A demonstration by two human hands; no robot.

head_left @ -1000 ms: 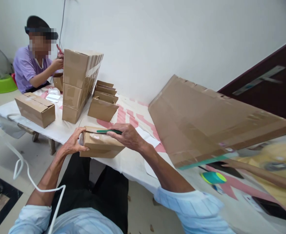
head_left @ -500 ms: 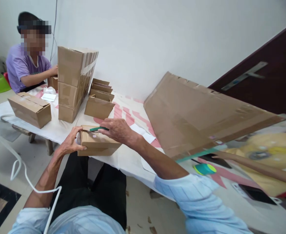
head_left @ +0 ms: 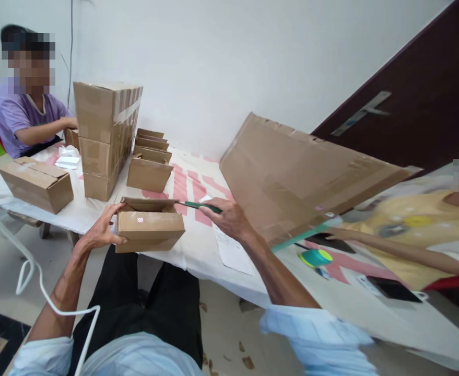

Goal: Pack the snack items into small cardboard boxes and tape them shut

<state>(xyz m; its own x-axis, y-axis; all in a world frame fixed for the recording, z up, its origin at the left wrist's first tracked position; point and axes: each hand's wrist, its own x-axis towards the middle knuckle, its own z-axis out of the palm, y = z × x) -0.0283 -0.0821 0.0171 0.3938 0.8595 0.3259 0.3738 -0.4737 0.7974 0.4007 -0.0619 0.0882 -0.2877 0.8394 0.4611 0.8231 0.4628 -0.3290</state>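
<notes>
A small cardboard box [head_left: 151, 235] rests at the table's front edge, its top flaps partly raised and a small printed mark on the near flap. My left hand [head_left: 103, 228] grips the box's left end, thumb low on the front and fingers at the upper corner. In my right hand [head_left: 231, 220] is a green-handled box cutter [head_left: 202, 206]. Its thin blade points left and meets the right end of the raised back flap; whether it touches cannot be made out. The inside of the box is mostly hidden.
A tall stack of taped boxes [head_left: 96, 115] stands behind left, beside several open boxes [head_left: 149, 175]. Another box [head_left: 37, 183] lies at left. A large cardboard sheet [head_left: 292, 177] leans at right, near a tape roll [head_left: 316, 257] and a phone [head_left: 393, 289]. Two people sit nearby.
My right hand has moved the box cutter rightward from the box's left end to past its right end. The top flaps, flat before, have come apart and lifted.
</notes>
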